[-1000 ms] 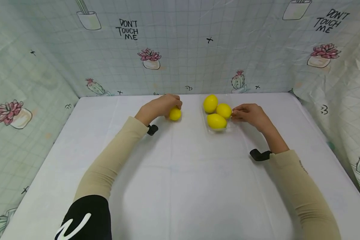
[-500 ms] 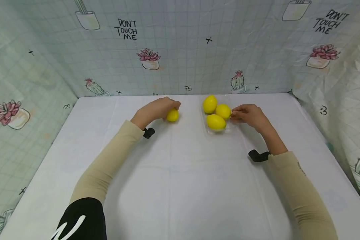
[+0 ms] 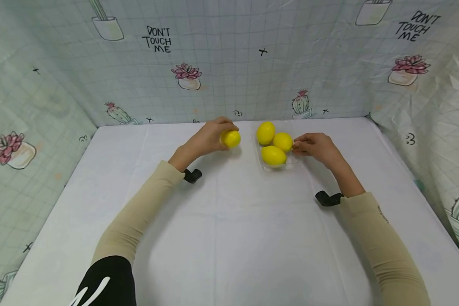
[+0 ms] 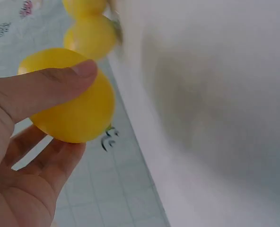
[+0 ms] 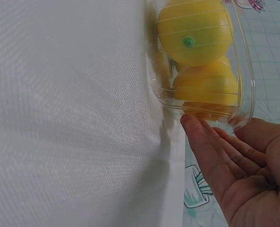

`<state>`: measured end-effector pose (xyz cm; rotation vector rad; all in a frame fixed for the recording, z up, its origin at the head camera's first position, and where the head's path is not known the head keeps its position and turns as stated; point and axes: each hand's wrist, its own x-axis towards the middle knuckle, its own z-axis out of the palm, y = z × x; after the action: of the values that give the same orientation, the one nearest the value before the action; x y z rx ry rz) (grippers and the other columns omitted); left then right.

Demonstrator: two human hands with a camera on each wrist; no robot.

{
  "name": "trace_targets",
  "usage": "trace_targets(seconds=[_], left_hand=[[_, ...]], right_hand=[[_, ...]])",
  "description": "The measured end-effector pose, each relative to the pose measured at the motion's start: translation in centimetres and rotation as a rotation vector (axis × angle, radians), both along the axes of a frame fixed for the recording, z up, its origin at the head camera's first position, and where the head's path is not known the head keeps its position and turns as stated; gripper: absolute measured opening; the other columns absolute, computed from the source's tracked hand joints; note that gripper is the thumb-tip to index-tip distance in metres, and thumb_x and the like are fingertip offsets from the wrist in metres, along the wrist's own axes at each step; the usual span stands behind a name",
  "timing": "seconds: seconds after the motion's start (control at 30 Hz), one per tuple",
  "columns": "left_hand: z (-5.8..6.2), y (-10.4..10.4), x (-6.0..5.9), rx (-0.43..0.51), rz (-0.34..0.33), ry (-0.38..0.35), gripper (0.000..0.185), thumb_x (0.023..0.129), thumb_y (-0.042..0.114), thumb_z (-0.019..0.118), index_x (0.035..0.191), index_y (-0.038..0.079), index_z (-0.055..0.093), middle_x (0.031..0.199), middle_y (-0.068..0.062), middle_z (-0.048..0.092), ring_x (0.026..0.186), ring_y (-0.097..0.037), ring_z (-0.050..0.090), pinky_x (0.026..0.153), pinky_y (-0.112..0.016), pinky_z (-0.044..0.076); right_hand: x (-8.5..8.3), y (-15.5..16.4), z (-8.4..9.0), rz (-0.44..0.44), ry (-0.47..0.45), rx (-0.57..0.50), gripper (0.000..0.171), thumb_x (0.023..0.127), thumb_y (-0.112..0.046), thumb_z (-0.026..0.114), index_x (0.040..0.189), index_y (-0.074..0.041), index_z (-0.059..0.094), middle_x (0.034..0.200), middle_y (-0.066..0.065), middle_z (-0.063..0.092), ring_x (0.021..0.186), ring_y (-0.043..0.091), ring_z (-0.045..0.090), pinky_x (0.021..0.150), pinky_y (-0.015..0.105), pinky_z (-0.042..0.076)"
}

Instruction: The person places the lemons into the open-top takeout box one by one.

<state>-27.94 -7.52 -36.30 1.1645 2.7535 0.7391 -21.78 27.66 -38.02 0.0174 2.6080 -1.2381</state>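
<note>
A lemon (image 3: pixel 232 139) is held in my left hand (image 3: pixel 210 137), slightly above the white table. In the left wrist view the thumb lies across this lemon (image 4: pixel 78 116) and the fingers support its other side. To the right stands a clear plastic container (image 3: pixel 269 167) with three lemons inside: one at the back (image 3: pixel 265 133), one at the right (image 3: pixel 282 142) and one at the front (image 3: pixel 274 156). My right hand (image 3: pixel 316 146) grips the container's right edge. The right wrist view has its thumb at the rim (image 5: pixel 252 85) and its fingertips against the end wall.
A white cloth covers the table (image 3: pixel 214 229). Behind it hangs a sheet printed with cacti and writing (image 3: pixel 229 63), close to the table's far edge; similar sheets flank both sides. A black wrist camera sits on each wrist.
The left hand has lifted the lemon off the table and moved it a little to the right, towards the container. The right hand and the container stay in place.
</note>
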Motion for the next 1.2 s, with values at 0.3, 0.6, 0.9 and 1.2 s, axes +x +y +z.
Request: trace_targets(seconds=[0.3,0.6,0.9,1.2], left_hand=[[1.1,2.0,1.3,0.201,-0.067,0.019,0.059,0.078,0.006,0.088,0.132,0.006,0.066,0.135,-0.013,0.057,0.122,-0.028,0.055,0.103,-0.037,0.052],[1.4,3.2,2.1,0.264,-0.087,-0.066,0.06,0.08,0.006,0.086,0.135,0.004,0.061,0.136,-0.01,0.06,0.123,-0.024,0.058,0.102,-0.033,0.053],[1.8,5.4,2.5,0.278,-0.138,-0.094,0.061,0.08,0.01,0.087,0.135,0.002,0.061,0.137,-0.011,0.061,0.122,-0.022,0.059,0.102,-0.027,0.052],[1.4,8.0,2.2,0.27,-0.189,-0.063,0.058,0.079,0.016,0.09,0.13,0.004,0.065,0.13,-0.007,0.065,0.114,-0.018,0.061,0.098,-0.021,0.051]], right_hand=[[-0.1,-0.1,-0.1,-0.009,0.008,0.019,0.043,0.105,-0.031,0.057,0.133,0.001,0.062,0.122,0.019,0.071,0.106,0.025,0.072,0.098,0.041,0.056],[0.1,0.0,-0.1,-0.007,0.008,0.01,0.043,0.106,-0.03,0.056,0.134,0.001,0.061,0.122,0.019,0.071,0.107,0.026,0.072,0.097,0.039,0.056],[0.0,0.1,-0.1,-0.013,0.007,0.011,0.043,0.106,-0.03,0.056,0.134,0.001,0.061,0.123,0.019,0.071,0.106,0.026,0.072,0.097,0.04,0.056],[-0.1,0.2,-0.2,-0.009,0.016,-0.001,0.042,0.105,-0.029,0.056,0.132,0.002,0.062,0.122,0.02,0.071,0.104,0.023,0.073,0.092,0.033,0.058]])
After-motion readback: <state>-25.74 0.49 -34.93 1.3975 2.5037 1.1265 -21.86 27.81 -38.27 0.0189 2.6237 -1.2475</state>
